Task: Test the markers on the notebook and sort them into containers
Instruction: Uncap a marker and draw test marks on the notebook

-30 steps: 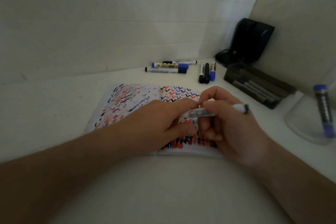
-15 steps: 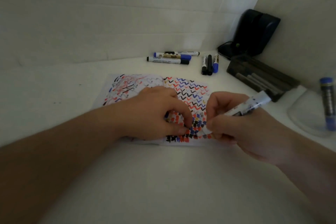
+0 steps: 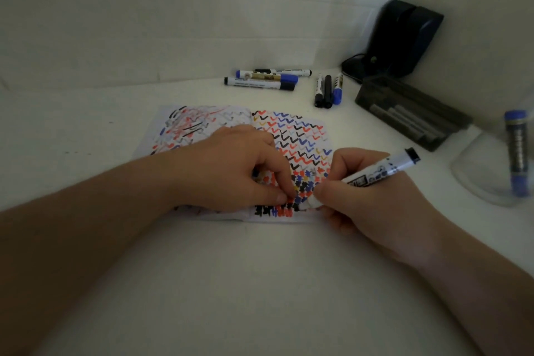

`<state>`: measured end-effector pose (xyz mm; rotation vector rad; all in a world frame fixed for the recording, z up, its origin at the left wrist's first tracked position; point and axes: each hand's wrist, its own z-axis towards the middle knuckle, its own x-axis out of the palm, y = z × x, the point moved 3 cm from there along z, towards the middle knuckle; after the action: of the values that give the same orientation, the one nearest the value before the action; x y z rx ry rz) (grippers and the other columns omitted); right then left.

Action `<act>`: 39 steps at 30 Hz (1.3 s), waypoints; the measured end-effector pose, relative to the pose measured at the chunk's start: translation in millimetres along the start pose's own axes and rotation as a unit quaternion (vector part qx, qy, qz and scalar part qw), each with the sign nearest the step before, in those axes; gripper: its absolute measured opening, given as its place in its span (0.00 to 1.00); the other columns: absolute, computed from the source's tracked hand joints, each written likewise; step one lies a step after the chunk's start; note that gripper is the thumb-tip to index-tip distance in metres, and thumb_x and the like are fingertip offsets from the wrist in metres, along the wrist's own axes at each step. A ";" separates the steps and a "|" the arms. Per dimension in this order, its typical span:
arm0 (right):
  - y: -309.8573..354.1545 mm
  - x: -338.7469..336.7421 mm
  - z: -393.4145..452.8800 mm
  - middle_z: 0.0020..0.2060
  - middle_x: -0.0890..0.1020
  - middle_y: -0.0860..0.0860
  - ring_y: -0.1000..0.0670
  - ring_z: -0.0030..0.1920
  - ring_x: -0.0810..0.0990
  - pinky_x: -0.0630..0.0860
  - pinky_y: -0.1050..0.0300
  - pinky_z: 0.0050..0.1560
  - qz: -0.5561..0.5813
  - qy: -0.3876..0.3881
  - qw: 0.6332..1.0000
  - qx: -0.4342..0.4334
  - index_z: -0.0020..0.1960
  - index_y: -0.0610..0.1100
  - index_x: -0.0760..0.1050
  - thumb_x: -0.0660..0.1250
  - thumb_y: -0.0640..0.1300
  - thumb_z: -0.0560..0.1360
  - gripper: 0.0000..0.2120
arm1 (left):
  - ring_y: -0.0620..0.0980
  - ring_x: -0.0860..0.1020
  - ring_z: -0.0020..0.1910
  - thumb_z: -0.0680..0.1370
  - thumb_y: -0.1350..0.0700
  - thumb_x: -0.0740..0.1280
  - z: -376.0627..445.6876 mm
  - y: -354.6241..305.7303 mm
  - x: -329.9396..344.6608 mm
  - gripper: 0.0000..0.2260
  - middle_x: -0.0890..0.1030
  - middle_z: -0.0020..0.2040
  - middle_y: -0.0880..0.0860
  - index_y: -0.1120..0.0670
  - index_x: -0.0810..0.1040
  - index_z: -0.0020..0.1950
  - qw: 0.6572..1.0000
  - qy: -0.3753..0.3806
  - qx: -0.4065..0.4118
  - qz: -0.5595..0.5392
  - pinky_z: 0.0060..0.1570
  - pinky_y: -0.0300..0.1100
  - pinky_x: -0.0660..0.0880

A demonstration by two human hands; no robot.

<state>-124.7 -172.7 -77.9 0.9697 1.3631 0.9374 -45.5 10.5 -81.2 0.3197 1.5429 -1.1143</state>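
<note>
Since a second ago, when both hands met at the marker above the page, the right hand (image 3: pixel 372 205) has dropped the marker (image 3: pixel 375 175) to a writing slant, and the left hand (image 3: pixel 231 170) has settled onto the notebook (image 3: pixel 300 130).

From the head camera: the right hand's fingers are curled tight round the marker's barrel, its tip at the bottom row of marks near the notebook's front edge, its dark end pointing up and away. The left hand rests on the notebook with fingers curled under; whether it hides the cap I cannot tell. Behind the notebook lie three markers (image 3: pixel 261 79) on their sides, and three more (image 3: pixel 328 89) to their right. Right of the notebook sits a dark tray (image 3: pixel 410 113) with markers in it; further right, a clear cup (image 3: pixel 488 170) holds a blue marker (image 3: pixel 518 150).

Risks, as I judge them: the page is nearly full, so a faint stroke could be lost among the marks and the marker missorted. The tip is close to the page's edge and might slip onto the table (image 3: pixel 260 283). A wide sweep of the right arm could topple the cup.
</note>
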 end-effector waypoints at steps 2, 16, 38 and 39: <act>1.2 1.0 -1.0 0.29 0.80 0.35 0.45 0.26 0.77 0.76 0.57 0.26 -0.020 0.000 1.000 -0.003 0.33 0.36 0.71 0.71 0.31 0.73 0.13 | 0.40 0.70 0.50 0.74 0.40 0.74 0.3 -1.4 -0.1 0.07 0.75 0.46 0.42 0.26 0.79 0.43 1.000 0.002 -0.002 0.001 0.51 0.43 0.65; 6.0 3.0 -3.6 0.25 0.80 0.42 0.48 0.25 0.77 0.74 0.60 0.25 -0.051 0.007 0.999 -0.008 0.34 0.34 0.71 0.72 0.30 0.72 0.12 | 0.41 0.69 0.51 0.75 0.40 0.72 -2.1 -4.4 -1.9 0.08 0.74 0.46 0.42 0.26 0.77 0.42 1.000 0.002 0.004 0.010 0.52 0.42 0.64; -2.2 -1.1 0.3 0.28 0.80 0.38 0.46 0.26 0.77 0.74 0.57 0.27 -0.033 0.001 0.999 -0.030 0.33 0.36 0.70 0.70 0.31 0.73 0.13 | 0.36 0.69 0.50 0.75 0.40 0.73 -2.9 -4.6 -1.6 0.08 0.74 0.44 0.41 0.26 0.77 0.42 0.999 -0.007 0.015 0.029 0.48 0.32 0.61; -1.3 -1.0 -0.2 0.27 0.79 0.39 0.46 0.26 0.77 0.74 0.58 0.26 -0.037 0.008 0.999 -0.034 0.33 0.36 0.70 0.70 0.31 0.73 0.13 | 0.37 0.69 0.50 0.74 0.40 0.73 -2.8 -4.7 -1.7 0.07 0.74 0.44 0.41 0.26 0.77 0.42 0.999 -0.005 0.014 0.030 0.48 0.35 0.62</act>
<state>-124.9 -174.1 -78.7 0.8558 1.3625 0.9324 -50.1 10.9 -77.8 0.3766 1.5003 -1.0912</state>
